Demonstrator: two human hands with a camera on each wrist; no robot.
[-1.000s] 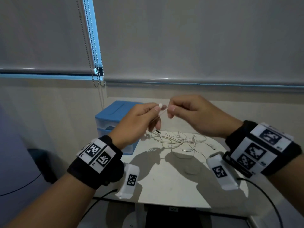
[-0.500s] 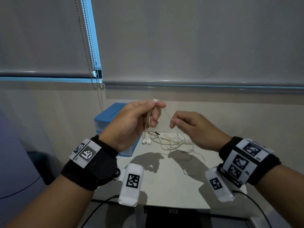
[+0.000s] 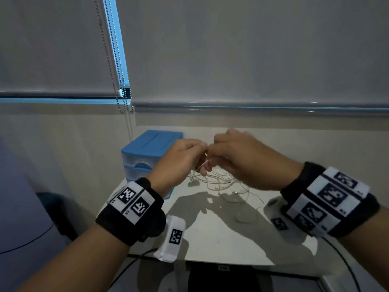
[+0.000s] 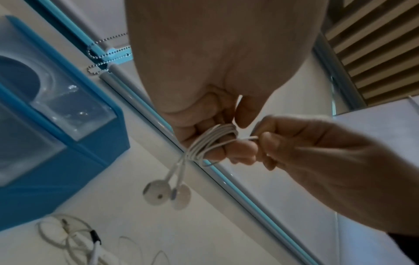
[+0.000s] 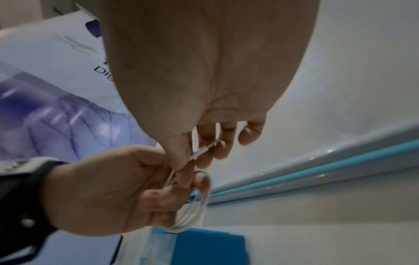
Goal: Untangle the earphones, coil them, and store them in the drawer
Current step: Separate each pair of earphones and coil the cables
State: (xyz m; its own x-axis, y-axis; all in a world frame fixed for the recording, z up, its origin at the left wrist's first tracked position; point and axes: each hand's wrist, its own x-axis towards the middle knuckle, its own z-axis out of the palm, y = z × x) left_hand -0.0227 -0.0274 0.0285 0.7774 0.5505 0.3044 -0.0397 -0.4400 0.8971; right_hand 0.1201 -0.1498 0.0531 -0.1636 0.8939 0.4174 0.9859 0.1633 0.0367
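Both hands meet above the table [image 3: 221, 232], fingertips touching. The left hand [image 3: 179, 163] has its fingers curled, with several turns of white earphone cable [image 4: 211, 141] wound round them; the 2 earbuds [image 4: 166, 194] dangle beneath. The right hand [image 3: 248, 163] pinches the free cable between thumb and forefinger, right against the left fingertips.

Half a second ago the hands were apart with a taut strand stretched between them; now the right hand has closed in on the left and that gap is gone.

Loose cable [image 3: 221, 182] lies in a tangle on the table under the hands, which partly hide it from the head view. Just left of the left hand stands a blue drawer box [image 3: 147, 157], its drawers shut. Behind hang roller blinds [image 3: 231, 49] and a bead chain [image 3: 117, 66].
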